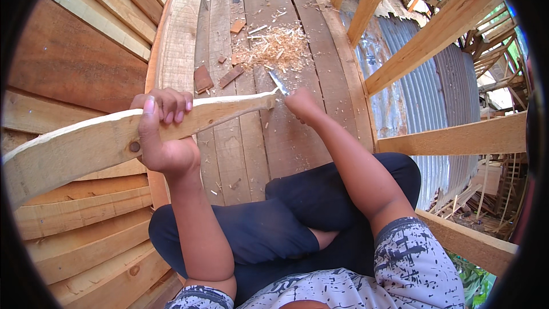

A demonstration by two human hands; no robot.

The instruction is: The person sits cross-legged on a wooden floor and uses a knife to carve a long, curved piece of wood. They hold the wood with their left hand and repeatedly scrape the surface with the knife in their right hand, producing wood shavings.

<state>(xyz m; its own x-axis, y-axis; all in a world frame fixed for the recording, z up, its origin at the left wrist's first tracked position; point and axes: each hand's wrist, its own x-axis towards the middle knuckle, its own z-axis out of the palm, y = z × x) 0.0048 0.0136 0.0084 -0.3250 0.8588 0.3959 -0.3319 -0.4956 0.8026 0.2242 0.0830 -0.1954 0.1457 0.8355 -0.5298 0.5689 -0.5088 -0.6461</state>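
Across the near planks, the left hand [163, 137] is clasping a curved wooden piece [114, 137] while the right hand [302, 105], closed on a blade [278, 82], is paring its far end; shavings [280, 48] suggest trimming is underway.

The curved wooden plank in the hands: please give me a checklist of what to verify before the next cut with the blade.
1. Left hand grips the curved plank firmly: ok, fingers wrap over its top edge.
2. Right hand holds the blade: ok, though the handle is hidden in the fist.
3. Blade meets the plank's tip: ok, it touches the end near the right hand.
4. Left hand is away from the blade: ok, it sits well back along the plank.
5. Blade points away from the legs: cannot tell.
6. Floor boards ahead: not ok, shavings and wood chips lie there.
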